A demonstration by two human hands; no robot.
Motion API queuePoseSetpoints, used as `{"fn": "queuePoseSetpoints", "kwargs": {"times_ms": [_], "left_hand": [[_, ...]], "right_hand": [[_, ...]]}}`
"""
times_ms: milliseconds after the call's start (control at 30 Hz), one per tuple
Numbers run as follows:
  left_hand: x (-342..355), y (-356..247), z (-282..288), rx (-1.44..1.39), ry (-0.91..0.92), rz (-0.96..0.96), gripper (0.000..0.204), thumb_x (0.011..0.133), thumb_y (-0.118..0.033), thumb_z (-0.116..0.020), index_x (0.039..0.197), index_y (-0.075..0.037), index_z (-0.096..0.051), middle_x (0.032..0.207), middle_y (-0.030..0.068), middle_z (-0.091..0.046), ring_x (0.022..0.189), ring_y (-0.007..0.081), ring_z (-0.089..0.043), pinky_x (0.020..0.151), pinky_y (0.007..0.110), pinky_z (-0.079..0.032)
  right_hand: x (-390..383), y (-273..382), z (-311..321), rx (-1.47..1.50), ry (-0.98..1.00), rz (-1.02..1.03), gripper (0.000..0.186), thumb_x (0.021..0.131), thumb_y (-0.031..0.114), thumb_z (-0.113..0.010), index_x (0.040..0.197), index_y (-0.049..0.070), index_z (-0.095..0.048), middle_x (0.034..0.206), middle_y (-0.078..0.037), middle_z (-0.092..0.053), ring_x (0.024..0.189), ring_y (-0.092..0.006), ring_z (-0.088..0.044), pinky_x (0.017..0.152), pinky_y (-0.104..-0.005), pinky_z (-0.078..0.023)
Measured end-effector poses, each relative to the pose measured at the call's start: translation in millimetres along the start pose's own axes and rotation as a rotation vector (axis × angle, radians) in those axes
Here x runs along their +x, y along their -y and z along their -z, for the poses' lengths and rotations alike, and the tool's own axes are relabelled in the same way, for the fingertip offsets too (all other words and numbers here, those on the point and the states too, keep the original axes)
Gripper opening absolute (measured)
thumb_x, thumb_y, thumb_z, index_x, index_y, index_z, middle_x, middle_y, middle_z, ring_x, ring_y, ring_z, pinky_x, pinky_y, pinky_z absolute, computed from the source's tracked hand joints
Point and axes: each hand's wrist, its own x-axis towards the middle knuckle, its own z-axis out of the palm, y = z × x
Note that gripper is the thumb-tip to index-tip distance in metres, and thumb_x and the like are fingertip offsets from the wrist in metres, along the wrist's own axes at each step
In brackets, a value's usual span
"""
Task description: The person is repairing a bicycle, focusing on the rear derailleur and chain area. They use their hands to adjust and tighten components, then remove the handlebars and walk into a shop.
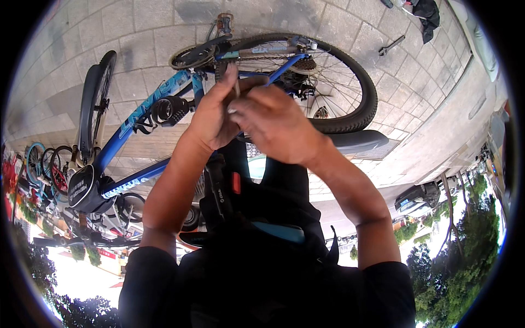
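Observation:
My left hand [216, 112] is raised over the middle of a blue bicycle [117, 136], its thumb pointing up and its fingers curled. Against it, my right hand [281, 123] bends its fingers in a pinch. A thin, pale rod-like piece [237, 89] shows between the two hands; its kind is unclear, and the fingers partly cover it. Just beyond the hands are the bicycle's crank and chainring [192, 54], with a pedal [225, 23] sticking up. To their right lies the rear wheel [372, 93] with its sprockets [304, 64].
A wrench [391, 45] rests on the paving at the upper right, near a black cloth-like item [426, 19]. The front wheel [104, 82] and a black handlebar bag [85, 188] are on the left. Other bicycles [52, 167] stand farther left; a dark car [418, 197] is at right.

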Motion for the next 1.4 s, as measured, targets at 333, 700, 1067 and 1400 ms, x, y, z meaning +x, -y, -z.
{"fn": "queuePoseSetpoints", "kwargs": {"times_ms": [333, 700, 1067, 1400], "left_hand": [[-10, 48, 63, -0.354, -0.005, -0.207, 0.037, 0.111, -0.044, -0.050, 0.090, -0.014, -0.052, 0.076, 0.0009, -0.051, 0.085, 0.0241, -0.058, 0.079, 0.035, -0.051], [-13, 53, 53, 0.504, -0.321, -0.584, 0.043, 0.113, -0.036, -0.054, 0.083, -0.006, -0.060, 0.064, -0.0031, -0.048, 0.056, 0.0053, -0.044, 0.049, 0.026, -0.033], [18, 55, 58, 1.402, -0.612, -0.707, 0.034, 0.109, -0.035, -0.059, 0.095, -0.004, -0.063, 0.072, 0.0188, -0.063, 0.066, 0.0386, -0.063, 0.062, 0.043, -0.050], [36, 68, 66, 1.626, -0.643, -0.533, 0.031, 0.106, -0.036, -0.057, 0.100, -0.007, -0.064, 0.094, 0.0196, -0.074, 0.084, 0.0439, -0.072, 0.070, 0.054, -0.056]], "right_hand": [[-19, 39, -31, -0.172, 0.236, -0.093, 0.022, 0.090, 0.016, -0.072, 0.110, 0.007, -0.075, 0.090, -0.009, -0.069, 0.081, -0.0268, -0.070, 0.076, -0.0407, -0.055], [-19, -101, -30, 0.401, 0.545, -1.297, 0.068, 0.084, 0.059, -0.084, 0.112, -0.003, -0.077, 0.101, -0.018, -0.076, 0.093, -0.0279, -0.070, 0.087, -0.0380, -0.053], [-30, -116, -55, 0.012, 0.489, -0.947, 0.064, 0.089, 0.050, -0.079, 0.120, -0.005, -0.071, 0.113, -0.023, -0.075, 0.106, -0.0307, -0.072, 0.095, -0.0402, -0.053], [-7, -123, -32, 0.214, 0.858, -0.977, 0.068, 0.095, 0.060, -0.067, 0.124, -0.002, -0.072, 0.122, -0.028, -0.072, 0.117, -0.0454, -0.067, 0.101, -0.0452, -0.051]]}}
